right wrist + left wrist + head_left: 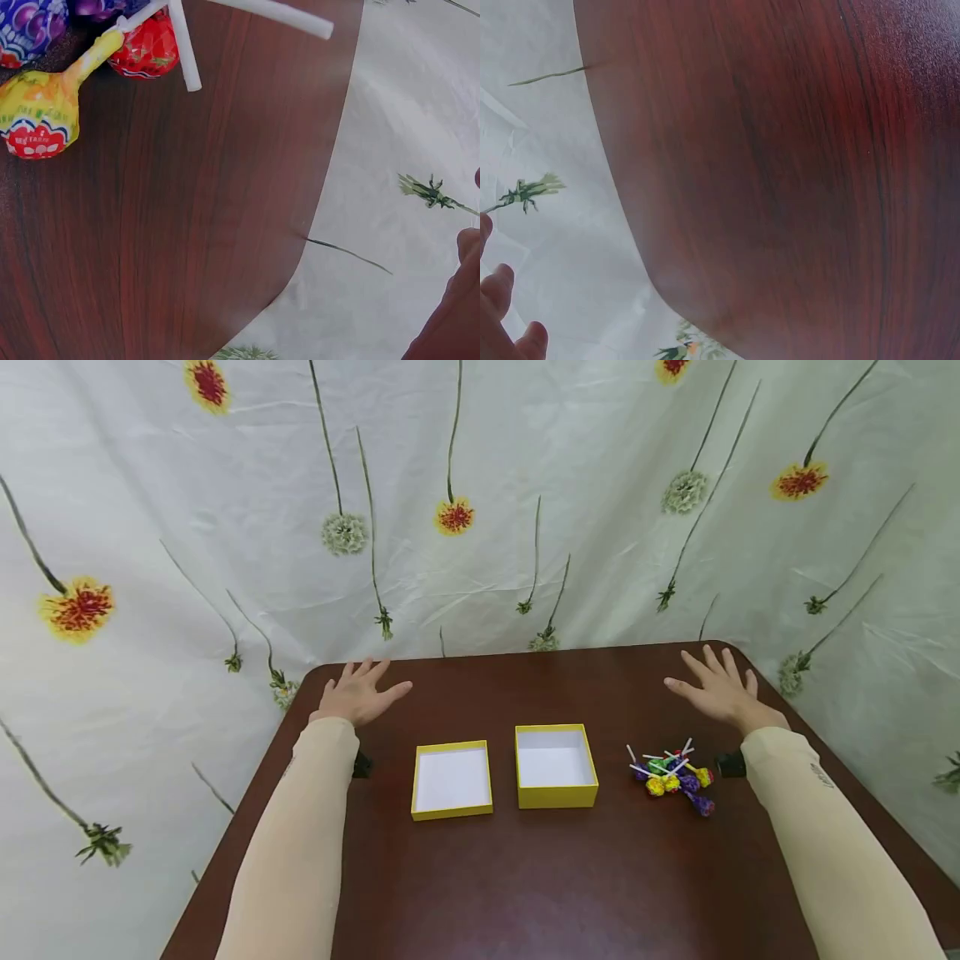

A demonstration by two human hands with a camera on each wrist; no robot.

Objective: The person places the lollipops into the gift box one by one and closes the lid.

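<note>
My left hand (356, 695) is spread with straight fingers over the table's far left corner, holding nothing. Over the far right side my right hand (722, 692) is spread the same way, also with nothing in it. Between them stands an open yellow box (558, 797) with a white inside. To its left lies a shallow yellow box lid (452, 779), its white inside facing up. A pile of lollipops (675, 775) in purple, yellow, green and red wrappers lies right of the box, nearest my right hand. Close up in the right wrist view are a yellow lollipop (41, 112) and a red one.
Everything rests on a dark brown wooden table (510, 885) with rounded far corners. Behind and beside it hangs a pale cloth (600, 435) printed with flowers. A black wrist device (731, 764) shows under the right sleeve and another (362, 766) by the left.
</note>
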